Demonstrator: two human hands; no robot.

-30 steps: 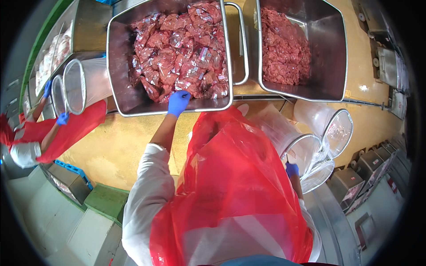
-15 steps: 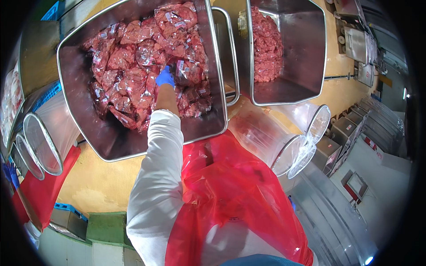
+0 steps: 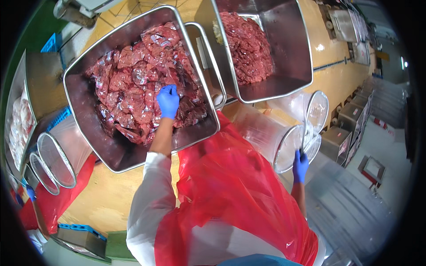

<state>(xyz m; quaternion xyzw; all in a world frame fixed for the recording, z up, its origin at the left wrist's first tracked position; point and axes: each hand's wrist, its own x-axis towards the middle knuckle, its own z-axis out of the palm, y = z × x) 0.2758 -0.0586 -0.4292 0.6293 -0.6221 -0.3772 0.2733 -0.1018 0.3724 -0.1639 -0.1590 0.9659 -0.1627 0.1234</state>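
Note:
My left hand (image 3: 168,102), in a blue glove, is over the packed meat in a large steel bin. Its fingers are curled closed beside a dark plastic-wrapped meat pack (image 3: 179,80); whatever they may pinch is hidden. Many clear bags of red meat (image 3: 133,84) with small labels fill the bin (image 3: 115,155). Off to the right, my right hand (image 3: 300,168), also blue-gloved, is closed round the dark handle of a knife (image 3: 304,133). Its blade points up, away from me, in front of the clear bag-lined hoops.
A second steel bin (image 3: 293,57) to the right holds loose red meat (image 3: 248,48). Hoops with clear bags (image 3: 288,148) stand near my right hand, others (image 3: 57,159) at left. At far left are a co-worker's gloved hand (image 3: 30,193), red apron and a bin of pale pieces (image 3: 20,128).
My left hand has drawn slightly nearer to me, its fingers curled. My right hand has come into view with the knife. The view has shifted, and the co-worker's hand at left has moved.

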